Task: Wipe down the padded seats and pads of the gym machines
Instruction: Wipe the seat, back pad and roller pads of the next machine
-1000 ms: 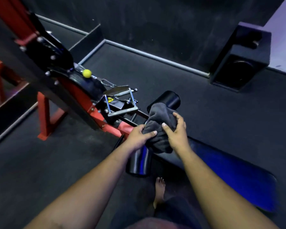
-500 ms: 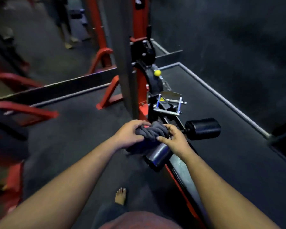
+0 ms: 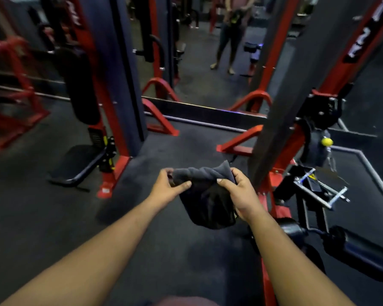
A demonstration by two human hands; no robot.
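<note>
Dark grey cloth (image 3: 205, 195) hangs between both hands in mid-air, clear of every pad. The left hand (image 3: 167, 188) pinches its upper left edge between thumb and curled fingers (image 3: 181, 185), and the right hand (image 3: 239, 193) grips the upper right edge the same way, so the cloth sags in a loose pouch below them. Held like this, it looks as though the person is refolding or turning it to a fresh face before the next wipe.

Just below and to the right of the right forearm lie two black roller pads (image 3: 358, 252) on the red machine frame (image 3: 272, 186), apart from the cloth. A yellow knob (image 3: 327, 141) sits higher on that frame.

Farther off to the left, a flat black padded seat (image 3: 80, 164) stands low against another red upright, with a long black back pad (image 3: 82, 85) above it. Both are well apart from the hands and are probably the next surfaces to clean.

Beyond the low divider, another person (image 3: 230, 36) stands on the dark floor (image 3: 53, 217).
</note>
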